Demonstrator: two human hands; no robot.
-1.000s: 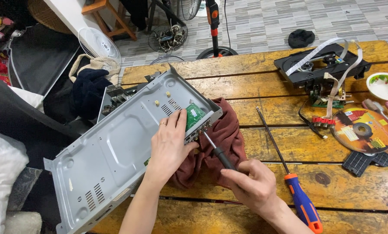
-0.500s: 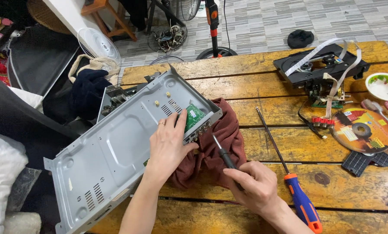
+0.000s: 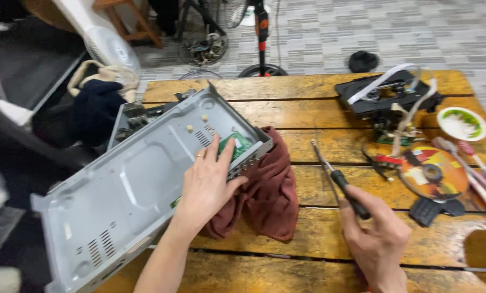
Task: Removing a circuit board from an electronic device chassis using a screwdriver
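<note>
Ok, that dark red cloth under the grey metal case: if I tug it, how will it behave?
The dark red cloth lies crumpled, so probably floppy and light. The grey metal case and left hand appear to pin it, so tugging may shift the case.

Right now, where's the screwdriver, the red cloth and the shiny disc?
screwdriver (image 3: pixel 345 191), head view, on its black handle.
red cloth (image 3: pixel 273 187), head view, on its middle fold.
shiny disc (image 3: pixel 438 182), head view, on its printed face.

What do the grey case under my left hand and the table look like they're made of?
The flat grey rectangular case looks like painted or bare sheet metal: thin folded edges, punched vent slots, dull sheen. The slatted yellow-brown table looks like worn, varnished wood: plank gaps, visible grain, dark scuffs.
</note>
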